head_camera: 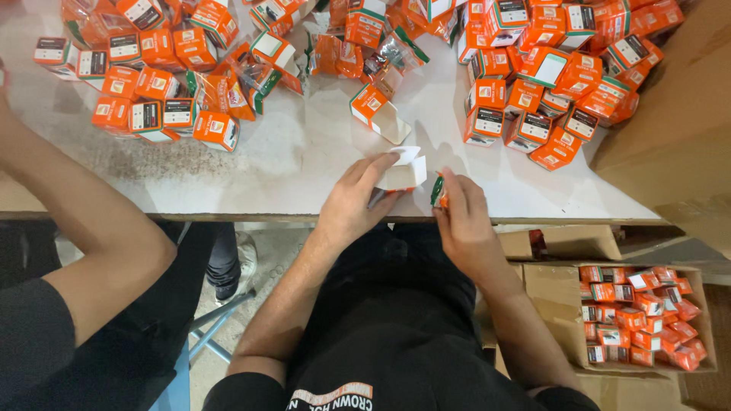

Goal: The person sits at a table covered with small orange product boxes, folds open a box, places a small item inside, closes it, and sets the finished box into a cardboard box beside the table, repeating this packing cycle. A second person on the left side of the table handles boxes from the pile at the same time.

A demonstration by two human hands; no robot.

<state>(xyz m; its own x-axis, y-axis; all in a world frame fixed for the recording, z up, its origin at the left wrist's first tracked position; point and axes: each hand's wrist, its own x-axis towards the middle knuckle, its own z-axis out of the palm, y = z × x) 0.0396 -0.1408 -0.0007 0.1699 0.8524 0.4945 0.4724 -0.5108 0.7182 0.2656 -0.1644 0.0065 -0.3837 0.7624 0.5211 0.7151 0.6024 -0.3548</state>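
My left hand [356, 199] holds a small orange-and-white carton [402, 173] with its top flaps open, at the near edge of the white table [304, 164]. My right hand [463, 217] is just to its right, fingers pinched around a small orange and green item [438, 192] beside the carton. Both hands hover over the table's front edge, close together but with a small gap between carton and item.
Several orange cartons lie piled across the far table [533, 76], one open carton [379, 110] standing alone nearer. A cardboard box [638, 316] of packed orange cartons sits on the floor at my right. Another person's arm [84, 221] reaches in from the left.
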